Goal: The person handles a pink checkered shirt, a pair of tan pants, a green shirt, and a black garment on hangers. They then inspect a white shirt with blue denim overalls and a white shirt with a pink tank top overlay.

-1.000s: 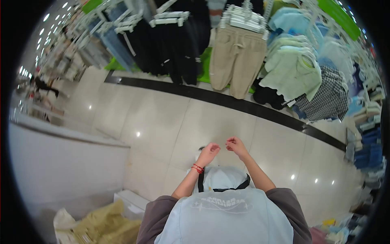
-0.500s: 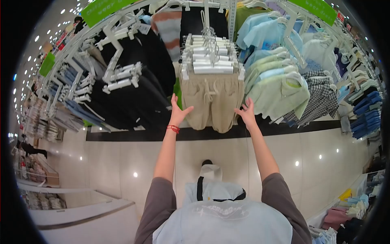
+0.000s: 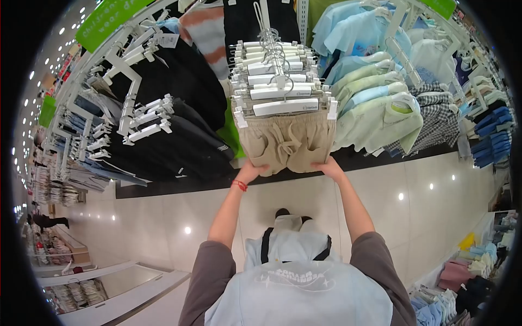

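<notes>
Beige drawstring pants (image 3: 288, 136) hang by clips from a white hanger (image 3: 285, 107) at the front of a full rail. My left hand (image 3: 252, 170), with a red bracelet (image 3: 239, 185) at its wrist, grips their lower left side, thumb in front and fingers hidden behind the cloth. On the opposite side, my right hand (image 3: 329, 168) holds the lower right part in the same way. The fabric bunches between both hands. More white clip hangers are stacked behind on the same rail.
Black pants (image 3: 190, 136) hang at the left, and pale green shirts (image 3: 380, 122) at the right. Checked shirts (image 3: 437, 114) hang farther right. A dark base strip (image 3: 201, 186) edges the display above the tiled floor (image 3: 157, 217). A white counter (image 3: 147, 293) stands at lower left.
Both hands have gone from open beside the beige pants to gripping their lower sides. The pants' lower part now looks bunched and raised. The view has shifted slightly.
</notes>
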Demonstrator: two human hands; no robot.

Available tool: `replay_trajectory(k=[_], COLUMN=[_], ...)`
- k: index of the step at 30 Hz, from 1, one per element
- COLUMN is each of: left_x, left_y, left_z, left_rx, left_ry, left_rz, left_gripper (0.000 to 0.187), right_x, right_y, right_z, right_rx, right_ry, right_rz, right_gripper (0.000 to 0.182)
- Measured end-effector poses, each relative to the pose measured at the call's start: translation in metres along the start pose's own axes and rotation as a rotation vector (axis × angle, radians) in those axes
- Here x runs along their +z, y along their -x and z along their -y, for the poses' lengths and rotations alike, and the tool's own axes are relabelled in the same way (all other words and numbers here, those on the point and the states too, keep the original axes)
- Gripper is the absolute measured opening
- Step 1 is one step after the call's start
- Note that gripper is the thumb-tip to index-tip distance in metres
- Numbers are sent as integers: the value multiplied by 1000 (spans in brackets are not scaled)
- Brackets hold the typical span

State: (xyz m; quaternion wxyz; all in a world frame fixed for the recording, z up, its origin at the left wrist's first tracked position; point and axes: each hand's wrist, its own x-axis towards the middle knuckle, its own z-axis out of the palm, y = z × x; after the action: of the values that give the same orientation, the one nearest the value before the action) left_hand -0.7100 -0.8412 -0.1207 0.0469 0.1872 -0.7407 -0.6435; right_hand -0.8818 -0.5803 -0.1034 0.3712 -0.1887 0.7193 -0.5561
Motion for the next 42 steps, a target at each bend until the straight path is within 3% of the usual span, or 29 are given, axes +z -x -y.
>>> replay_trajectory(k=[4,7,10,16,19,22,25,28,29,32,35,38,42], left_x=[27,45,61,76,84,95,92,76,71,68,79,99,120], left_y=[56,104,152,226,254,273,285,294,295,292,272,245,211], left_z=[40,64,74,129,145,173,188,176,165,151,119,77,57], left_rx=[-124,-311,-306,-461,-554,-536,-492,-583,-648,-655,-768,-629,-525], left_ry=[16,23,-68,-350,-246,65,-78,-185,-232,58,770,909,681], left_rz=[75,69,45,78,68,-201,-517,-586,-513,-464,-403,-157,257], left_gripper=[45,44,46,51,47,44,41,41,40,41,43,52,50], right_x=[-1,-2,-7,-6,-6,-7,-15,-27,-28,-26,-6,19,50], right_y=[30,55,86,141,158,168,175,178,179,177,175,176,170], right_z=[-28,-58,-87,-134,-150,-181,-190,-184,-182,-173,-151,-114,-76], right_rx=[168,179,294,263,427,455,462,459,498,593,717,689,570], right_ry=[114,163,114,-5,67,230,419,468,372,24,-402,-618,-732], right_rz=[84,153,236,47,-39,-113,-223,-239,-242,-209,-57,214,420], right_gripper=[45,45,42,37,33,32,38,41,42,48,55,51,48])
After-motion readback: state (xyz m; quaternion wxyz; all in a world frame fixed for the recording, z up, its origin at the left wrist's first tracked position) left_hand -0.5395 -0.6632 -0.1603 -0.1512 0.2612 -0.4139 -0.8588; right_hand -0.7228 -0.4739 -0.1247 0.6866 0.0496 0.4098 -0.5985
